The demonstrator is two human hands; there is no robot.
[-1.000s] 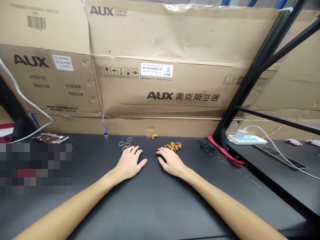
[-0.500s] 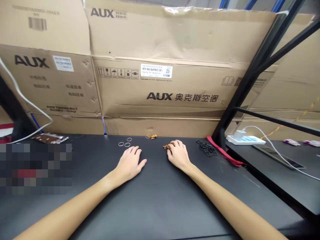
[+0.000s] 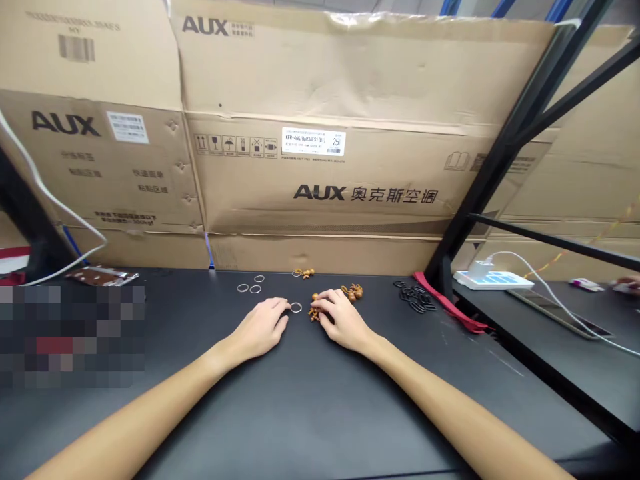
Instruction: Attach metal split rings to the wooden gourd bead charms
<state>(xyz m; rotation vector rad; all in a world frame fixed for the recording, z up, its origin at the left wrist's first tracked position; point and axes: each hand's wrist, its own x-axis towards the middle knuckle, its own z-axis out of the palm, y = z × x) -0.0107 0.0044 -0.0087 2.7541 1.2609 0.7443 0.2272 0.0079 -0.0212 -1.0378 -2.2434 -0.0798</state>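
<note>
My left hand (image 3: 263, 327) lies on the black table (image 3: 310, 400) with its fingertips pinched on a small metal ring (image 3: 296, 307). My right hand (image 3: 343, 319) is curled beside it, fingers closed on a small brown wooden charm (image 3: 314, 312). Just behind the right hand lies a little pile of the same brown charms (image 3: 353, 291). Three more metal rings (image 3: 251, 285) lie behind the left hand. One more brown charm with a ring (image 3: 303, 272) sits near the cardboard boxes.
Large AUX cardboard boxes (image 3: 320, 153) wall off the back of the table. Black rings (image 3: 414, 295) and a red strap (image 3: 450, 305) lie at the right by a black shelf post (image 3: 480, 193). A white power strip (image 3: 493, 279) sits on the neighbouring table. A foil packet (image 3: 103, 275) lies at the left.
My right hand drew back from the pile of charms toward the middle with one charm. My left hand closed its fingers on a ring and slid it right, toward the right hand.
</note>
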